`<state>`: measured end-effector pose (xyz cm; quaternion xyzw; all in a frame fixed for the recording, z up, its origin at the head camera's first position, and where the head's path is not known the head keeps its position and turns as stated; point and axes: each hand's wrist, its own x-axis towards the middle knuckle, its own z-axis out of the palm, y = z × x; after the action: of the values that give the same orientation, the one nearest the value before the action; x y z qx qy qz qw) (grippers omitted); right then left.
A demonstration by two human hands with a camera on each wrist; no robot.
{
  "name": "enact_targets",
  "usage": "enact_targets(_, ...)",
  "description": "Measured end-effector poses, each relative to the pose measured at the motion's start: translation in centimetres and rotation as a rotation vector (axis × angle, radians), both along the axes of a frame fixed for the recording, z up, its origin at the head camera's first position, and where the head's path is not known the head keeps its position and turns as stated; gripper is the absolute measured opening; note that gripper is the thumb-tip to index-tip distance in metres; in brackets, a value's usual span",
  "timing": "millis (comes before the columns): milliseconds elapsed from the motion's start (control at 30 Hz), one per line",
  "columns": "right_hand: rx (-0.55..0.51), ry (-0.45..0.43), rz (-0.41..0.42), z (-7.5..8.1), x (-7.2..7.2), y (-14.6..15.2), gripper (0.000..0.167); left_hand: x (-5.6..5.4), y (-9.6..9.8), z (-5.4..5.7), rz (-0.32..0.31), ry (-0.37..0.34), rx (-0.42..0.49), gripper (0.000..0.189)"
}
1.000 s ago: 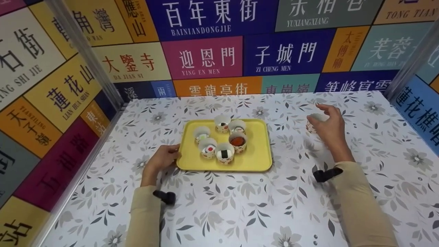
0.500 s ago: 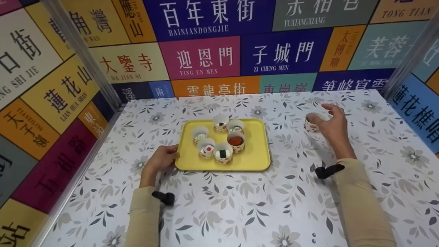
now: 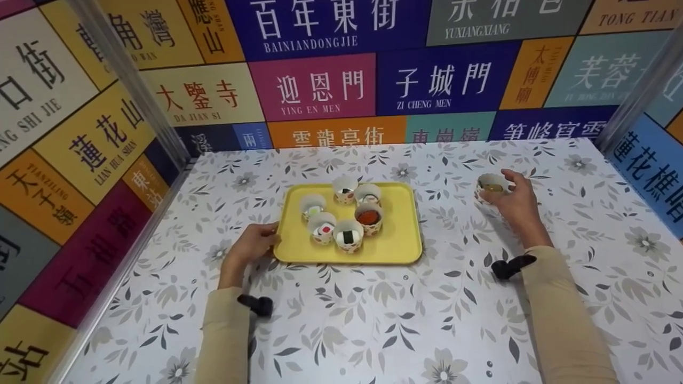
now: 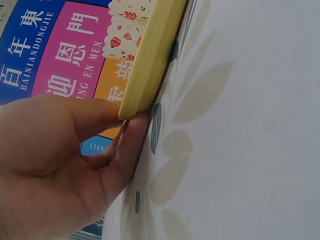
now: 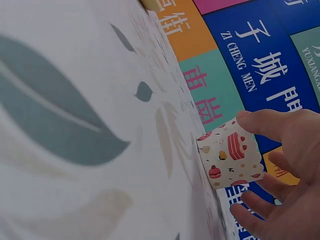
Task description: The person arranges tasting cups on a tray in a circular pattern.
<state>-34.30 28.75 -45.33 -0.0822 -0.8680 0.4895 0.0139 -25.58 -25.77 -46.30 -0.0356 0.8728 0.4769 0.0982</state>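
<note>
My left hand (image 3: 249, 246) pinches the left edge of a yellow tray (image 3: 401, 234), its thumb on the rim and fingers underneath in the left wrist view. Several paper baking cups stand on the tray, one with a white piece banded in black (image 3: 349, 238), another with an orange filling (image 3: 368, 218). Far right on the table, my right hand (image 3: 516, 205) holds a similar paper baking cup (image 5: 231, 156), thumb on one side of its rim and fingers on the other. Cake pictures decorate that cup. Something yellowish-brown (image 3: 496, 188) lies inside it.
A leaf-patterned white cloth (image 3: 373, 320) covers the table. Behind it stands a wall of coloured street-name panels (image 3: 320, 88), with more panels at both sides. Black straps with small devices (image 3: 512, 266) sit on both wrists.
My right hand's fingers have come down and closer round the cup, and its thumb has shifted lower, so the filling now shows. My left hand stays at the tray's edge.
</note>
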Motion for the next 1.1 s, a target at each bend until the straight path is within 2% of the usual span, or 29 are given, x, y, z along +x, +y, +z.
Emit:
enact_targets(200, -0.06, -0.065, -0.005, -0.18, -0.19, -0.09, 0.096, 0.04, 0.03, -0.09, 0.009, -0.02, 0.007, 0.045)
enact_targets(500, -0.071, -0.077, 0.079, -0.57, -0.07, -0.01, 0.106, 0.03, 0.07, 0.22, 0.015, -0.034, 0.021, 0.045)
enact_targets(933, -0.017, -0.056, 0.074, -0.84, -0.21, 0.29, 0.092, 0.02, 0.28, 0.27, 0.026, -0.029, -0.021, 0.045)
enact_targets(1100, -0.001, -0.066, 0.061, -0.73, -0.25, 0.04, 0.091, 0.06, 0.18, 0.27, 0.021, -0.019, -0.039, 0.045)
